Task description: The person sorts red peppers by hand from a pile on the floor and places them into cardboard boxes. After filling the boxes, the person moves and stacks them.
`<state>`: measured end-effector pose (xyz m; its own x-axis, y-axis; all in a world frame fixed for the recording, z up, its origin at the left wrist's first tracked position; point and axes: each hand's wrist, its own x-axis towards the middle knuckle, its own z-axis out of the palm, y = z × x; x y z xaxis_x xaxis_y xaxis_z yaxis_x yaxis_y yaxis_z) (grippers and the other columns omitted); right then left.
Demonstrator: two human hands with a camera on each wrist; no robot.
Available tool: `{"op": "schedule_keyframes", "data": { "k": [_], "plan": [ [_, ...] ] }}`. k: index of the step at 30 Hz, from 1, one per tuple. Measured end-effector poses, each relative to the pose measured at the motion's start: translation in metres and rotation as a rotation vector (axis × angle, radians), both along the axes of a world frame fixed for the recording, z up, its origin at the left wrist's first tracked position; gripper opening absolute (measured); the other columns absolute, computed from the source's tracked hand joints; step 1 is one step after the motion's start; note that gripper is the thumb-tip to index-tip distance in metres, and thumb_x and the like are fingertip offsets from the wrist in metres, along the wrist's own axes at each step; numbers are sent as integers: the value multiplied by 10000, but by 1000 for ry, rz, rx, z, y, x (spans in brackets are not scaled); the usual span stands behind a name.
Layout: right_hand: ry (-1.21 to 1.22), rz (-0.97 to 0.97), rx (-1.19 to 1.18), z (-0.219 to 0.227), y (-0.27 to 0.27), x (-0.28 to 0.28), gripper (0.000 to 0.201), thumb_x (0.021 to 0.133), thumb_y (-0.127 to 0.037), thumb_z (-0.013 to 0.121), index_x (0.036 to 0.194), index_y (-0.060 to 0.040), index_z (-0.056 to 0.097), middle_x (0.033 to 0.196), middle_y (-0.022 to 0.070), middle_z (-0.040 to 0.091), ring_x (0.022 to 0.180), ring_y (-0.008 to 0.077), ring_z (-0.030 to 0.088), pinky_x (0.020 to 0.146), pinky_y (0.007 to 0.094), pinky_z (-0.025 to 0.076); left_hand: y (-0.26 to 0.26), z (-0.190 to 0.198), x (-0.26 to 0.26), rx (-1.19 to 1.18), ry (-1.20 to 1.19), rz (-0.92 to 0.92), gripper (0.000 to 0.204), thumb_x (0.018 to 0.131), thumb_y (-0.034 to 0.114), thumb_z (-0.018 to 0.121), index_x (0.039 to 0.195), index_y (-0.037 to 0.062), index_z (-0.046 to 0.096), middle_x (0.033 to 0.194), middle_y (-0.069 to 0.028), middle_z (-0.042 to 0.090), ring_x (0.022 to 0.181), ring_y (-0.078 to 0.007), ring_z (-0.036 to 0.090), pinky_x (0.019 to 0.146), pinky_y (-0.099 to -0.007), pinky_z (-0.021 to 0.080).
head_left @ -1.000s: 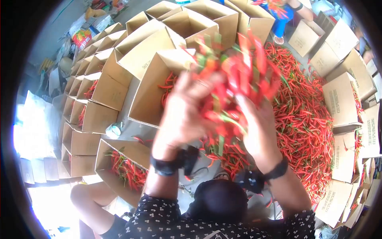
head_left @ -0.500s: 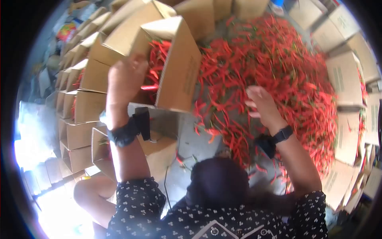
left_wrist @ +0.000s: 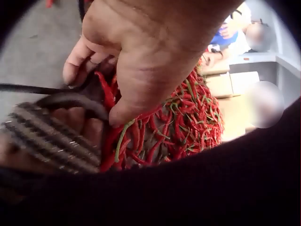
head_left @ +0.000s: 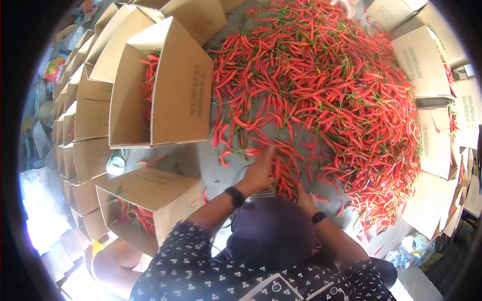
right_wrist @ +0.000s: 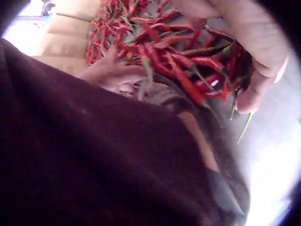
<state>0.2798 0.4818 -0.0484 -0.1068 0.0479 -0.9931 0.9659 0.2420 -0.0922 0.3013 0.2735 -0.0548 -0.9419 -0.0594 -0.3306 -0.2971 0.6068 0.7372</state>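
Observation:
Red chili peppers (head_left: 321, 95) with green stems cover the floor in a wide pile. My left hand (head_left: 260, 173) reaches into the near edge of the pile, slightly blurred. In the left wrist view a chili pepper (left_wrist: 107, 92) stands between its thumb and bent fingers, close by a sandalled foot (left_wrist: 70, 122). My right hand (head_left: 305, 199) is low beside the same bunch, partly hidden by the cap in the head view. Its fingers (right_wrist: 256, 89) curl round the side of several chilies (right_wrist: 188, 66) in the right wrist view.
A tall carton (head_left: 181, 95) with chilies inside stands at the left, and a second carton (head_left: 155, 188) lies tilted nearer me. More cartons (head_left: 434, 143) line the right side. A cup (head_left: 115, 164) stands between the left boxes. Another person's hand (head_left: 344, 6) shows at the far edge.
Both hands held a large bunch of chilies near the tall carton at first. The left hand then let go over the carton; both hands have come back to the near peppers as the view turned right.

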Motion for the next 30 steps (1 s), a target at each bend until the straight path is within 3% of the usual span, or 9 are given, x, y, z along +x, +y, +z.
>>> {"op": "schedule_keyframes", "data": {
  "k": [2, 5, 9, 15, 19, 21, 23, 27, 30],
  "plan": [
    [344, -245, -454, -12, -16, -22, 582, 894, -473, 492, 1289, -72, 343, 1188, 138, 512, 997, 301, 570, 782, 537, 455, 11, 0, -43, -43, 142, -59, 972, 656, 80, 679, 1433, 111, 95, 1168, -298, 465, 1009, -426, 533, 816, -448, 476],
    [547, -368, -504, -15, -34, -89, 502, 898, -447, 503, 1227, -82, 399, 1162, 112, 527, 999, 296, 555, 782, 498, 453, -1, 25, -101, 74, 142, 45, 872, 686, 102, 646, 1423, 129, 183, 1121, -270, 518, 988, -407, 548, 801, -456, 475],
    [471, -199, -395, 16, -24, -142, 475, 888, -448, 510, 1221, -125, 407, 1175, 70, 515, 995, 319, 543, 835, 511, 416, -70, 64, -182, -108, 266, 195, 474, 752, 236, 615, 1188, 78, 517, 1039, -171, 603, 917, -354, 593, 777, -444, 479],
    [464, -295, -129, 20, 4, -123, 617, 863, -487, 531, 1329, -160, 293, 1341, 89, 346, 1103, 372, 459, 900, 632, 307, -207, -8, -269, -569, 426, 458, 490, 726, 347, 671, 1118, 75, 558, 1053, -189, 581, 1044, -353, 518, 896, -448, 409],
    [402, -400, -195, 28, -6, -130, 670, 814, -534, 573, 1322, -193, 301, 1320, 83, 355, 1166, 373, 393, 955, 647, 262, -153, 3, -265, -517, 311, 336, 623, 714, 493, 656, 1192, 109, 542, 1172, -179, 509, 1161, -381, 397, 919, -522, 368],
    [390, -439, -254, 31, -27, -144, 696, 789, -553, 596, 1319, -212, 302, 1346, 95, 320, 1204, 387, 341, 957, 655, 256, -97, 44, -250, -467, 81, -50, 653, 713, 508, 656, 1235, 138, 519, 1216, -173, 469, 1156, -387, 397, 921, -510, 379],
    [403, -440, -288, 35, -47, -153, 698, 791, -560, 590, 1325, -221, 296, 1355, 100, 305, 1218, 387, 320, 956, 659, 256, -38, 19, -213, -251, 348, -76, 641, 709, 490, 665, 1234, 154, 514, 1223, -169, 451, 1139, -397, 430, 917, -467, 408],
    [414, -437, -408, 31, -58, -164, 716, 794, -575, 574, 1347, -236, 270, 1380, 113, 271, 1230, 393, 300, 952, 678, 248, -30, 33, -227, 86, 272, -89, 613, 709, 418, 696, 1217, 119, 526, 1231, -164, 454, 1140, -377, 458, 945, -419, 400],
    [433, -392, -351, 29, -52, -158, 717, 801, -581, 560, 1358, -245, 261, 1385, 112, 268, 1237, 399, 295, 947, 690, 245, -60, 41, -291, -153, 404, 9, 657, 706, 446, 690, 1255, 138, 500, 1270, -153, 433, 1223, -368, 379, 964, -436, 380]
  ]
}}
